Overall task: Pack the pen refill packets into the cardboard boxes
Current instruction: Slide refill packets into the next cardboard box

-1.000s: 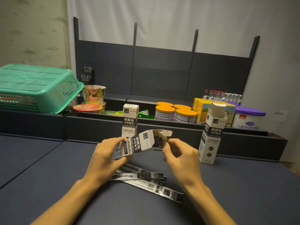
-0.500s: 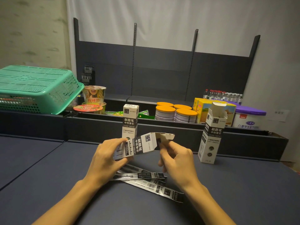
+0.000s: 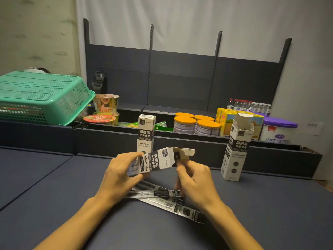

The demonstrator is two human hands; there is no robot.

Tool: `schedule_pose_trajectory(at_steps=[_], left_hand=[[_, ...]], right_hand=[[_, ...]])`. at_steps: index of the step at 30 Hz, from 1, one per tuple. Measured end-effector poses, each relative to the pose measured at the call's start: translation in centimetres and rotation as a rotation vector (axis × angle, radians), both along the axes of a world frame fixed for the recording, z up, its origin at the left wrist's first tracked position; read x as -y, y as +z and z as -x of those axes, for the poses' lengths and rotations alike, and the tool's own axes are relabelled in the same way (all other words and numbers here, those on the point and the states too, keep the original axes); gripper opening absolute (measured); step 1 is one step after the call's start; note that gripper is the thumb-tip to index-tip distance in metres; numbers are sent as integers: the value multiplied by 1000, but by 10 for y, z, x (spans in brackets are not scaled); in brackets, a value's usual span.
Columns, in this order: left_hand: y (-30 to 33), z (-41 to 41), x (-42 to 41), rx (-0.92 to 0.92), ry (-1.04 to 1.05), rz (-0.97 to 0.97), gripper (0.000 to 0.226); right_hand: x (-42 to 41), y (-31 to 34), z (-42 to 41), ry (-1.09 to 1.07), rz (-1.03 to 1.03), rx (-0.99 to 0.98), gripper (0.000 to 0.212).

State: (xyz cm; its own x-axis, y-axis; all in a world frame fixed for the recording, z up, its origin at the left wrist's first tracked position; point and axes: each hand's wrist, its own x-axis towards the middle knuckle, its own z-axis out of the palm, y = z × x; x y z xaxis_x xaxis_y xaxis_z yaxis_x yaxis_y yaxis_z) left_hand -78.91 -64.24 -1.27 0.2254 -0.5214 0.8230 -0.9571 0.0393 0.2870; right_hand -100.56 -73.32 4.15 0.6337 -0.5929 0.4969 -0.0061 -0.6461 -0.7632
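My left hand [image 3: 118,175] grips a black-and-white cardboard box [image 3: 158,160], held level above the table with its open flap end pointing right. My right hand [image 3: 195,183] is curled just under that open end. Its upper fingertip touches the box mouth and its lower fingers hover close over the pen refill packets [image 3: 169,201]. Several of these long silver-black packets lie fanned out on the table below both hands. A closed box [image 3: 146,134] stands upright behind my hands. Another box [image 3: 237,150] stands at the right with its top flap open.
A dark low wall runs across the back of the table. Behind it are a green plastic basket [image 3: 41,98], noodle cups [image 3: 106,107], orange-lidded tins [image 3: 196,124], a yellow carton [image 3: 228,120] and a purple-lidded tub [image 3: 278,130].
My right hand has dropped from the box's open flaps to below its mouth, nearer the packets. The box has tilted slightly in my left hand. The standing boxes have not moved.
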Motion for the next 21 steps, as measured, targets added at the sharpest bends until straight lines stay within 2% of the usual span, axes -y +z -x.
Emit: schedule_pose_trajectory(at_steps=[5,8,10,12,14,18,21], left_hand=[[0,0,-1,-26,26,13,57],[2,2,-3,-31,46,23,57],[4,3,-4,-32,57,29,58],[4,3,-5,-35,63,31,59],[3,3,-5,-38,67,28,58],[2,2,-4,-35,78,26,59],[3,3,-4,-34,74,20,60]], right_hand=[[3,0,4,-17,48,122,15],[6,2,8,-72,66,201,17],[14,2,12,-122,85,181,16],[26,-1,14,-193,142,45,13],[35,-7,15,-232,221,-178,6],[33,-23,4,-112,311,-583,36],[24,-30,-3,-80,442,-752,34]])
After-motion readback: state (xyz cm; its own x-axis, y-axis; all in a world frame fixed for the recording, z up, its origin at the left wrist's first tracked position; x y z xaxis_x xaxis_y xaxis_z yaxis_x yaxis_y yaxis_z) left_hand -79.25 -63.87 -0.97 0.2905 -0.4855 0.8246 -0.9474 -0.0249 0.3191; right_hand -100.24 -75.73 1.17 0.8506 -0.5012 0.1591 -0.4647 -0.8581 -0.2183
